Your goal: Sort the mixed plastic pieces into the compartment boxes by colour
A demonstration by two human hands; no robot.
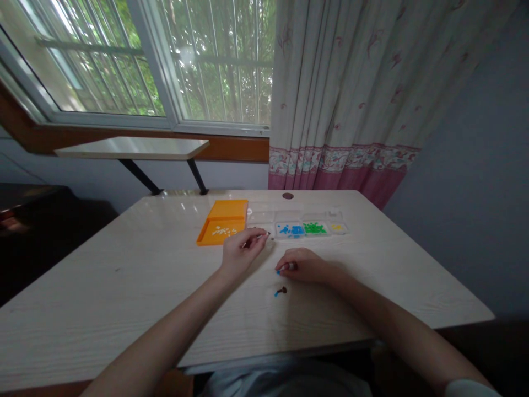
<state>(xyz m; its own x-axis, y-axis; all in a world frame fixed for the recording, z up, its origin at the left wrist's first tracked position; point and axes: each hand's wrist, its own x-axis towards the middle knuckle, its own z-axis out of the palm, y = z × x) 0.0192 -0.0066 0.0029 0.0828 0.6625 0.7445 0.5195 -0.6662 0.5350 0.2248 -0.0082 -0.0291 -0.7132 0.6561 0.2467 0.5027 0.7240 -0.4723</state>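
My left hand (243,249) is closed in a pinch at the front edge of a clear compartment box (285,217). Something tiny and dark shows at its fingertips, too small to name. To its right, my right hand (305,266) is closed just above the table, with a small blue piece (278,272) at the fingertips. Part of a whitish object also shows within those fingers. Below that hand, a short blue and dark brown strip of small pieces (281,291) lies on the wood. The box holds blue pieces (290,230), green pieces (314,227) and a few yellow pieces (336,227).
An open orange case (227,209) with white pieces (225,231) stands left of the clear box. The pale wooden table (144,286) carries a raised shelf (136,148) at the back left. A window and a curtain (339,110) are behind it.
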